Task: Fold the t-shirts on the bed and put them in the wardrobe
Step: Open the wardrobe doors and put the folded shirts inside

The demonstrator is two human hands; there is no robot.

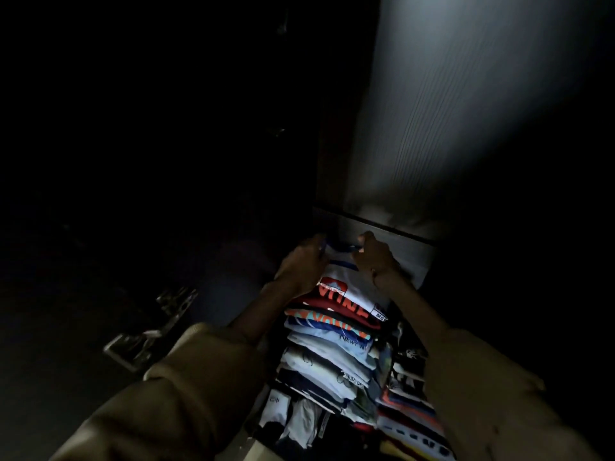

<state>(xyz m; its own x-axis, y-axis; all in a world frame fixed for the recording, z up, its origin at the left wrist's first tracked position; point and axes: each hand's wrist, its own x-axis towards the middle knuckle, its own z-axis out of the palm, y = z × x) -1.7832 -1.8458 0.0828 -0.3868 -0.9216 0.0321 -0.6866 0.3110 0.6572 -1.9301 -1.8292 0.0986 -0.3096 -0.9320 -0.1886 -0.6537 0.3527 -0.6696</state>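
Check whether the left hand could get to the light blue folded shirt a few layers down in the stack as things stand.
Probably not directly. The left hand grips the top white t-shirt, and several folded shirts lie on the light blue shirt. Only its front edge is exposed, so it could be touched, not lifted free.

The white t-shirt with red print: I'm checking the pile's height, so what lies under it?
Under the white t-shirt is a stack of folded shirts. Only their edges show; the stack's bottom is lost in darkness.

Very dim; light pools centrally, edges black.
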